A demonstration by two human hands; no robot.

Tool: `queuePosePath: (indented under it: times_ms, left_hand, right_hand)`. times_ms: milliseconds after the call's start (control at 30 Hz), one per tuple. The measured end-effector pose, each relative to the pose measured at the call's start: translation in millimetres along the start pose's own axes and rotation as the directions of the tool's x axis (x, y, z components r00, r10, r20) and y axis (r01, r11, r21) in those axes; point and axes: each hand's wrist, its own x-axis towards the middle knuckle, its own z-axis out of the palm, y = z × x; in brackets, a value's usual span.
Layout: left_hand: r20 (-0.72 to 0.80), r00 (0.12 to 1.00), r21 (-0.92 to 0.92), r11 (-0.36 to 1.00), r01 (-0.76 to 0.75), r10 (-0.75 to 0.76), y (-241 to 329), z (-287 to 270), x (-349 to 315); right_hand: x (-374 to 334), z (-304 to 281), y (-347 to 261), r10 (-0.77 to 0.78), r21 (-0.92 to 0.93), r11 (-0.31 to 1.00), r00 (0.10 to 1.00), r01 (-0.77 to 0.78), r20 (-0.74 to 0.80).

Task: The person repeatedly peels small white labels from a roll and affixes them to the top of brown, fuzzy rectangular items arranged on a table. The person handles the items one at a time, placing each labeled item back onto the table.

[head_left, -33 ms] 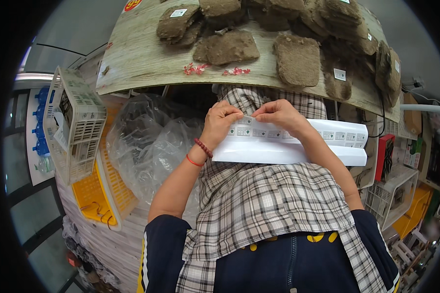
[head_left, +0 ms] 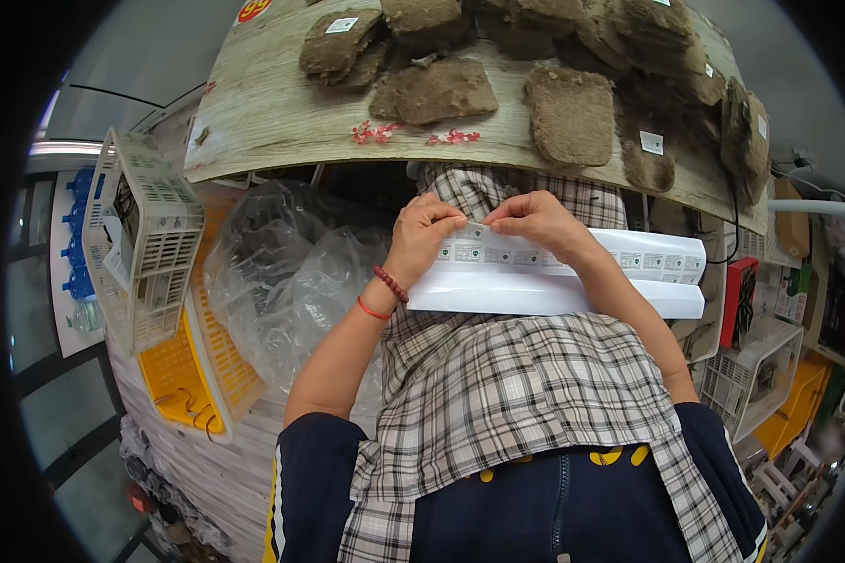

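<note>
A white sheet of stickers (head_left: pixel 554 298), printed with rows of small labels, lies across my lap over a plaid apron (head_left: pixel 526 375). My left hand (head_left: pixel 424 228) is closed at the sheet's upper left part, with thumb and forefinger pinched together. Close beside it, my right hand (head_left: pixel 540 223) pinches as well. A small sticker (head_left: pixel 476 231) shows between the two sets of fingertips, at the sheet's upper edge. Whether it has come loose from the sheet I cannot tell. My right hand and forearm cover part of the label rows.
Brown fibrous pads (head_left: pixel 571 114), several bearing white labels, lie on the wood-patterned table (head_left: pixel 291 122) ahead. Clear plastic bags (head_left: pixel 291 272) fill the space at my left, near a white crate (head_left: pixel 150 253) and a yellow basket (head_left: pixel 174 389). Another crate (head_left: pixel 751 366) stands at right.
</note>
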Motion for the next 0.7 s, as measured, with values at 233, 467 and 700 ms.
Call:
queuePosePath:
  times_ms: [233, 467, 700]
  left_hand:
    - [-0.013, 1.000, 0.003, 1.000, 0.005, -0.005, 3.7, 0.8, 0.4]
    - [-0.031, 0.999, -0.019, 1.000, 0.014, -0.014, 0.5, 2.9, -0.4]
    - [-0.032, 0.994, -0.014, 0.995, 0.103, -0.104, 13.6, 1.9, -0.8]
  right_hand:
    - [-7.6, 8.2, 5.1, -0.088, 0.008, 0.996, 0.992, 0.089, -0.089]
    - [-18.8, 36.3, 14.5, -0.818, -0.793, 0.451, 0.545, 0.409, -0.184]
    - [-19.3, 44.4, 12.8, -0.900, -0.876, 0.313, 0.409, 0.368, -0.150]
